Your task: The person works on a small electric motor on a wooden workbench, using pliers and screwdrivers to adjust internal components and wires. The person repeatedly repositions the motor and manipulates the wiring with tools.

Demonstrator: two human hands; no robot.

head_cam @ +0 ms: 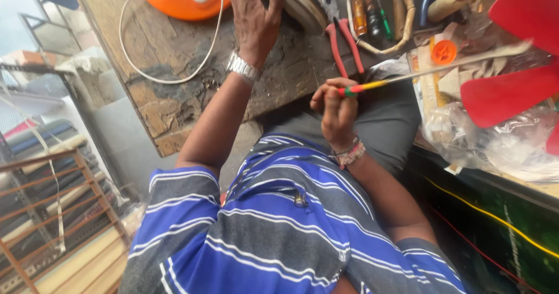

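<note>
The worktop has a bare patch of worn wood between the white cord and the left hand. Past that hand, red pliers, screwdrivers and a round metal part crowd the surface. To the right, red fan blades and crumpled plastic block the way.

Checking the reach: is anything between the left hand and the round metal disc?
Nothing visible: the left hand is at the rim of the round metal disc. Red-handled pliers lie beside it; the right hand grips a striped tool.
</note>
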